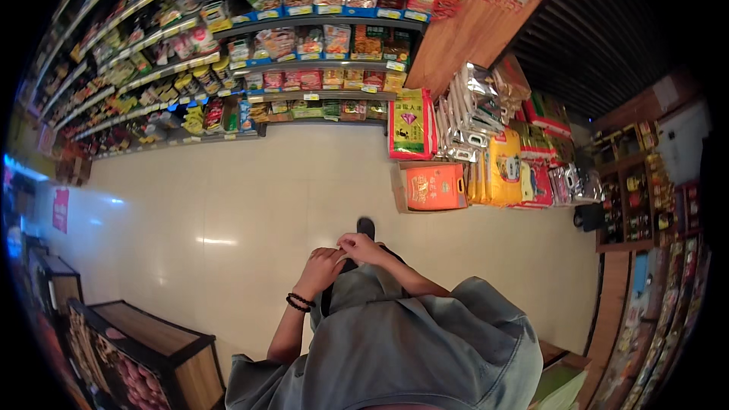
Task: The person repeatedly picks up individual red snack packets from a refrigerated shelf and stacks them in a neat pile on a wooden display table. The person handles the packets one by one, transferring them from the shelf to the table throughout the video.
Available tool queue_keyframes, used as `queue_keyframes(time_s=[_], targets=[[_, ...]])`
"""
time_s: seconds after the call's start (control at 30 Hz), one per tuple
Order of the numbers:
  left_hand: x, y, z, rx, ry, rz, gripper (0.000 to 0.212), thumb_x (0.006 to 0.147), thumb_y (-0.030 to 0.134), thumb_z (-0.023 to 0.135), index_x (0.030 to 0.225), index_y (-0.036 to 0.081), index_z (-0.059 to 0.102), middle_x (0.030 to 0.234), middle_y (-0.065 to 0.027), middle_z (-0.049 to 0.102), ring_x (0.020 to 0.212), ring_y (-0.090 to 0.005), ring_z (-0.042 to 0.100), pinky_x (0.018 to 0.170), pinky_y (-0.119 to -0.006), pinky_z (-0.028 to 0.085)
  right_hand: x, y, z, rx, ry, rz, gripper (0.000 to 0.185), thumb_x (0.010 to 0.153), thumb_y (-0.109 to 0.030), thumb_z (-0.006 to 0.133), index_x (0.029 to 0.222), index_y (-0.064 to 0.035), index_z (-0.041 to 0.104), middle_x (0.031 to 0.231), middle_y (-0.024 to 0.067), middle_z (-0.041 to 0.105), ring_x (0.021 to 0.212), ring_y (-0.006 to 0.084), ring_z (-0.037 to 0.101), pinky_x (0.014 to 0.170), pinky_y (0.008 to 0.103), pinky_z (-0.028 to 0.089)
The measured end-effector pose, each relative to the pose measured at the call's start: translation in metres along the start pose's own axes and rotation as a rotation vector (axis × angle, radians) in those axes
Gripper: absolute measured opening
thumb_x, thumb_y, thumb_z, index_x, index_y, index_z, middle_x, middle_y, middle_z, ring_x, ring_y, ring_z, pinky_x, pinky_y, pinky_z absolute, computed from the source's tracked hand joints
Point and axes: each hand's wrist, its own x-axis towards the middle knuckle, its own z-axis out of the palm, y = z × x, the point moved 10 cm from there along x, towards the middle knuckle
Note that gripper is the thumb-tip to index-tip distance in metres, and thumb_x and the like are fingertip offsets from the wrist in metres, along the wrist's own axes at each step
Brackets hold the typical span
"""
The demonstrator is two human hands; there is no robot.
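My left hand (320, 271), with dark bead bracelets (300, 302) on its wrist, hangs in front of my body with the fingers bent. The fingertips of my right hand (360, 248) meet it or lie just beside it. Neither hand shows a clear object, and the palms and inner fingers are hidden. Under them are the grey-green shirt (393, 347) and a dark shoe (365, 228) on the pale tile floor (250, 182). Closest beyond my right hand is an open cardboard box (401, 196) with an orange package (435, 185) inside.
Grocery shelves (327, 21) with packaged food line the far side. Large rice bags (411, 125), silver packs (472, 102) and yellow bags (504, 168) are stacked by a wooden pillar (455, 45). A wood-sided produce bin (154, 327) stands at lower left, a bottle rack (632, 193) at right.
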Motion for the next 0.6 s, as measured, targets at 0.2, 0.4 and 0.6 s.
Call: queue_keyframes(time_s=[0.2,0.4,0.6], targets=[[0.092,-0.007,-0.020,0.104,-0.051,0.144,0.027,0.087,0.017,0.062,0.110,0.004,0.063,0.100,-0.0139,0.068,0.098,-0.0310,0.063,0.092,-0.043,0.046,0.075,0.020,-0.058,0.523,0.116,0.176,0.020,0.099,-0.016,0.050,0.104,-0.0018,0.064,0.090,0.0060,0.067,0.084,0.0140,0.065,0.074,0.0265,0.052],[0.209,-0.038,-0.078,0.119,-0.032,0.109,0.021,0.087,0.014,0.061,0.105,0.003,0.065,0.100,-0.0148,0.067,0.098,-0.0319,0.063,0.091,-0.042,0.047,0.173,0.004,-0.158,0.708,0.320,0.194,0.021,0.099,-0.019,0.049,0.101,-0.0051,0.064,0.089,0.0052,0.068,0.083,0.0138,0.066,0.075,0.0280,0.052],[0.324,-0.028,-0.115,0.174,0.055,0.271,0.013,0.085,0.007,0.060,0.097,0.002,0.066,0.092,-0.0150,0.066,0.088,-0.0329,0.063,0.080,-0.042,0.049,0.238,-0.019,-0.252,0.872,0.444,0.104,0.022,0.098,-0.021,0.049,0.100,-0.0046,0.063,0.089,0.0052,0.067,0.081,0.0144,0.065,0.074,0.0270,0.052]])
